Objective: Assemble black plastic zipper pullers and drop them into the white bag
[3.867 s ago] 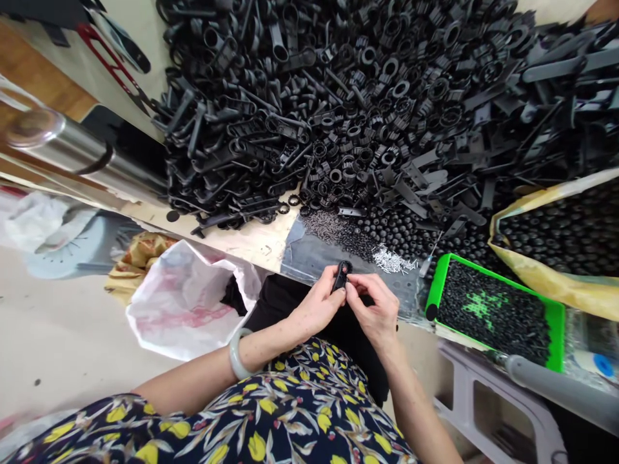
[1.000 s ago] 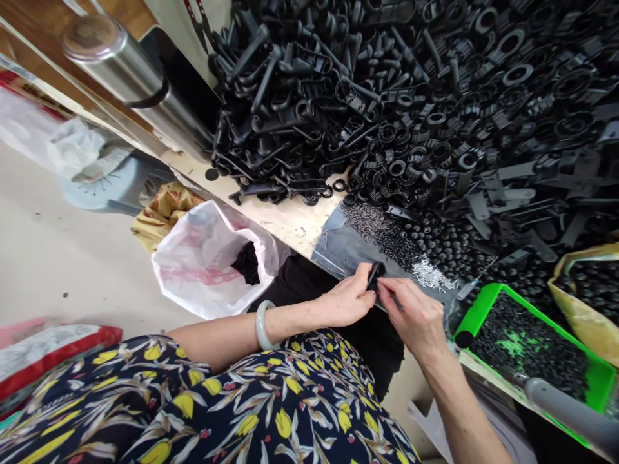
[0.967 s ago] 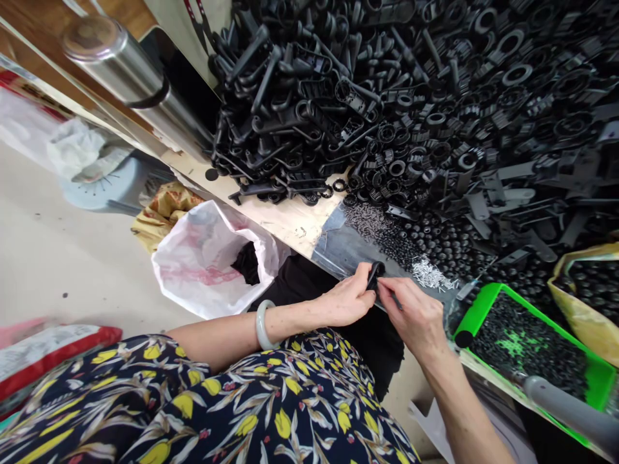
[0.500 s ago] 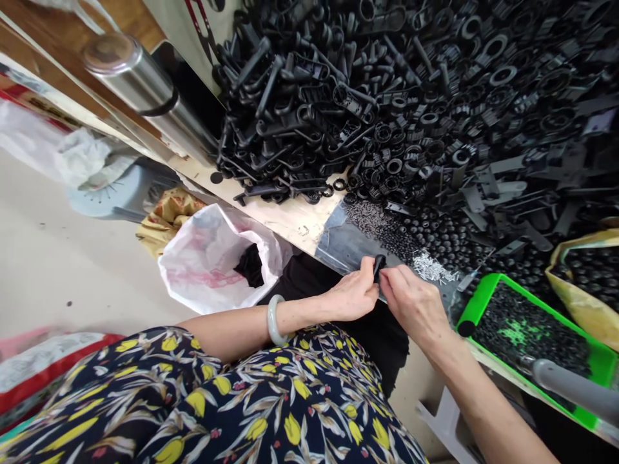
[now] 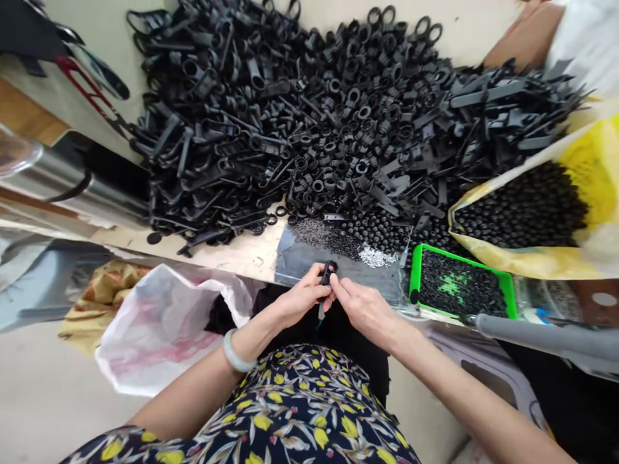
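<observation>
My left hand (image 5: 305, 291) is closed around a small black plastic part (image 5: 329, 267) with a rounded end, held above the near edge of the workbench. Against that part, the fingertips of my right hand (image 5: 360, 303) are pinched together; what lies between them is hidden. A small greenish pointed tip (image 5: 321, 314) pokes out below my left fingers, and I cannot tell what it belongs to. Just beyond my hands are a little heap of white pins (image 5: 376, 256), a patch of tiny grey metal pieces (image 5: 309, 232) and many black balls (image 5: 382, 235).
Black plastic parts (image 5: 217, 129) and rings (image 5: 355, 96) are heaped across the bench. On the right are a green tray (image 5: 414, 274) of black bits, a yellow sack (image 5: 522, 261) of black balls and a grey bar (image 5: 527, 328). A steel flask (image 5: 53, 174) and white bag (image 5: 145, 335) are left.
The view has swung so that more of the heap and the yellow sack show. Both hands stay together at the black part, which now shows its rounded end.
</observation>
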Motion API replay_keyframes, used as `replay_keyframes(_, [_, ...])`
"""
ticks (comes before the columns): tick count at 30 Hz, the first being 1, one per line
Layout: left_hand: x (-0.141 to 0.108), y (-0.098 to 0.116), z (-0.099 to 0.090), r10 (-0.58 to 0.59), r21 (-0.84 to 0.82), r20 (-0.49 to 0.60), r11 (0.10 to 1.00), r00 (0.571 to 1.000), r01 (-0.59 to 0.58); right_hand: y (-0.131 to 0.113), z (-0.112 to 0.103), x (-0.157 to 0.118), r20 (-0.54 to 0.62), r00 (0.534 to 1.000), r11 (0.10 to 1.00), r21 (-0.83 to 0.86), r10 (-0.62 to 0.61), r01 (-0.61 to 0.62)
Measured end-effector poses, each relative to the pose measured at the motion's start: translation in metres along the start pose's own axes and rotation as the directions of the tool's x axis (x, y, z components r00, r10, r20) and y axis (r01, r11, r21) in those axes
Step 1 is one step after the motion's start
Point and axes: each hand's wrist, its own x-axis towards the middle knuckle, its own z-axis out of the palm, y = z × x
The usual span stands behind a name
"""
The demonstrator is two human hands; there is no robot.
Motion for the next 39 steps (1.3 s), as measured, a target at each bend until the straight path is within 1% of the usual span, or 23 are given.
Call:
replay_keyframes(1, [-0.001,0.002,-0.001,-0.008,-0.024,0.004,1.000,1.000,0.008,0.012,-0.007,0.002,-0.023,1.000,0.997,0.083,0.003,-0.001])
replay_keyframes(2, [-0.003,0.004,-0.001,-0.018,-0.040,0.000,0.999,1.000,0.018,0.027,-0.016,0.006,-0.081,0.996,0.988,0.153,0.033,-0.020])
replay_keyframes(3, [-0.004,0.005,0.000,-0.029,-0.048,-0.010,0.998,1.000,0.029,0.043,-0.024,0.009,-0.171,0.979,0.978,0.191,0.111,-0.078])
replay_keyframes(4, [-0.004,0.006,0.001,-0.041,-0.046,-0.027,0.998,0.999,0.040,0.061,-0.031,0.014,-0.289,0.928,0.963,0.197,0.237,-0.185])
replay_keyframes(5, [-0.004,0.006,0.002,-0.049,-0.032,-0.051,0.998,0.998,0.047,0.079,-0.037,0.018,-0.400,0.841,0.931,0.183,0.365,-0.317])
replay_keyframes(6, [-0.004,0.005,0.004,-0.047,-0.011,-0.079,0.999,0.996,0.046,0.095,-0.040,0.023,-0.466,0.756,0.883,0.152,0.460,-0.444])
replay_keyframes(7, [-0.003,0.005,0.006,-0.034,0.014,-0.107,0.999,0.994,0.036,0.110,-0.042,0.027,-0.503,0.695,0.838,0.117,0.513,-0.534])
replay_keyframes(8, [-0.003,0.004,0.008,-0.011,0.039,-0.136,0.999,0.991,0.016,0.123,-0.041,0.032,-0.513,0.668,0.804,0.078,0.539,-0.589])
replay_keyframes(11, [-0.001,0.004,0.016,0.106,0.084,-0.229,0.992,0.968,-0.089,0.148,-0.034,0.044,-0.494,0.674,0.776,0.001,0.548,-0.630])
replay_keyframes(13, [-0.001,0.008,0.021,0.172,0.083,-0.297,0.985,0.939,-0.154,0.155,-0.031,0.050,-0.510,0.669,0.780,0.008,0.541,-0.625])
replay_keyframes(15, [-0.001,0.013,0.025,0.185,0.059,-0.342,0.983,0.921,-0.176,0.157,-0.033,0.054,-0.533,0.661,0.786,0.015,0.529,-0.618])
replay_keyframes(17, [-0.001,0.019,0.026,0.162,0.005,-0.345,0.985,0.924,-0.171,0.153,-0.040,0.053,-0.546,0.659,0.788,0.003,0.517,-0.616])
replay_keyframes(19, [-0.001,0.024,0.025,0.145,-0.052,-0.328,0.984,0.934,-0.172,0.141,-0.049,0.048,-0.548,0.651,0.774,-0.011,0.525,-0.633])
replay_keyframes(20, [-0.001,0.025,0.023,0.145,-0.073,-0.323,0.981,0.935,-0.178,0.132,-0.053,0.044,-0.540,0.648,0.763,-0.017,0.537,-0.646])
replay_keyframes(22, [-0.003,0.027,0.021,0.146,-0.099,-0.325,0.977,0.934,-0.187,0.108,-0.057,0.034,-0.498,0.666,0.750,-0.046,0.555,-0.660])
replay_keyframes(24, [-0.003,0.027,0.021,0.136,-0.115,-0.337,0.976,0.932,-0.184,0.077,-0.055,0.025,-0.432,0.733,0.790,-0.071,0.525,-0.608])
replay_keyframes(26, [-0.002,0.025,0.023,0.127,-0.142,-0.336,0.973,0.933,-0.183,0.045,-0.046,0.020,-0.416,0.812,0.882,-0.045,0.410,-0.468])
replay_keyframes(27, [-0.001,0.023,0.025,0.133,-0.161,-0.336,0.967,0.933,-0.196,0.030,-0.039,0.020,-0.426,0.838,0.920,-0.036,0.340,-0.391])
replay_keyframes(29, [0.001,0.019,0.029,0.169,-0.201,-0.346,0.947,0.923,-0.249,0.005,-0.026,0.023,-0.439,0.862,0.957,-0.021,0.253,-0.291])
replay_keyframes(31, [0.004,0.015,0.033,0.202,-0.233,-0.362,0.926,0.910,-0.298,-0.012,-0.013,0.026,-0.445,0.863,0.968,0.044,0.239,-0.246])
replay_keyframes(33, [0.004,0.012,0.035,0.203,-0.260,-0.372,0.914,0.906,-0.311,-0.023,-0.005,0.026,-0.451,0.845,0.957,0.170,0.288,-0.235])
replay_keyframes(36, [0.003,0.012,0.035,0.189,-0.316,-0.389,0.892,0.902,-0.323,-0.032,0.000,0.022,-0.465,0.783,0.889,0.391,0.414,-0.238])
replay_keyframes(39, [0.000,0.015,0.034,0.183,-0.352,-0.399,0.874,0.899,-0.334,-0.038,0.001,0.016,-0.478,0.725,0.823,0.524,0.496,-0.218])
